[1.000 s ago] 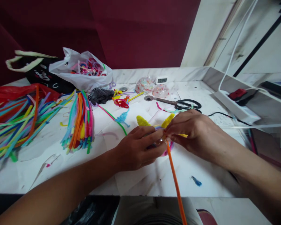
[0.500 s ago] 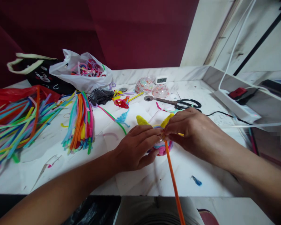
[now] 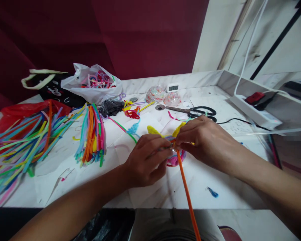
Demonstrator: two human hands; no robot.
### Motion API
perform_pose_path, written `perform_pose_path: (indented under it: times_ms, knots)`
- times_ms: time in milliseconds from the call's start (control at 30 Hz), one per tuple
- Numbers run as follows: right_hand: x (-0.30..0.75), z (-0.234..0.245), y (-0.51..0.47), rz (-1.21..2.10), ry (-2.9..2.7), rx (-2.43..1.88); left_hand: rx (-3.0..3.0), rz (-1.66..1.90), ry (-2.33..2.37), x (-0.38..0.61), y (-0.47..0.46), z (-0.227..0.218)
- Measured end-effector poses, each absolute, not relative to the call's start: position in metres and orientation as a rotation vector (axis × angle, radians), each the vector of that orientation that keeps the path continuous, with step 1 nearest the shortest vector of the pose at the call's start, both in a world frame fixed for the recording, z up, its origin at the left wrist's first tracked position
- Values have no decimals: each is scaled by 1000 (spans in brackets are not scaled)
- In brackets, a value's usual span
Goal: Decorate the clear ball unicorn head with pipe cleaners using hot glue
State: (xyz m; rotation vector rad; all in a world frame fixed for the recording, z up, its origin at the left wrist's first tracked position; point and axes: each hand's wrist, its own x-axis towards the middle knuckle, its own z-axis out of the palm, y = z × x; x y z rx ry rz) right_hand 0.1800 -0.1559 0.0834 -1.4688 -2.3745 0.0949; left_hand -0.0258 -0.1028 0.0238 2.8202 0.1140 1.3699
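My left hand (image 3: pixel 146 160) and my right hand (image 3: pixel 207 140) meet at the middle of the white table, fingers closed on a small pipe-cleaner craft (image 3: pixel 175 160) with pink fuzz below and two yellow ears (image 3: pixel 153 130) above. A long orange pipe cleaner (image 3: pixel 188 197) runs from the pinch point between my fingertips down toward me, past the table's front edge. My right fingertips pinch its upper end against the craft while my left hand cups the craft from the left.
Loose bundles of coloured pipe cleaners (image 3: pixel 91 135) lie at the left, with a larger spread (image 3: pixel 20 144) on a red bag. A white plastic bag (image 3: pixel 92 83), black scissors (image 3: pixel 190 110), a small digital clock (image 3: pixel 172 87) and a power strip (image 3: pixel 253 112) sit farther back.
My view has shifted slightly right and down, so everything sits a little lower and more to the right. Both hands stay closed on the craft; the left fingers curl in a bit more.
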Motion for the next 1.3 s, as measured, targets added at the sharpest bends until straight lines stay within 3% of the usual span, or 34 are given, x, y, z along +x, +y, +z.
perform_pose_path:
  times_ms: [400, 1300]
  knots:
    - [176, 87, -158, 20, -2373, -1577, 3307, 1264, -77, -14, -132, 37]
    - [188, 79, -156, 93, -2374, -1484, 2827, 1493, 334, -15, -114, 35]
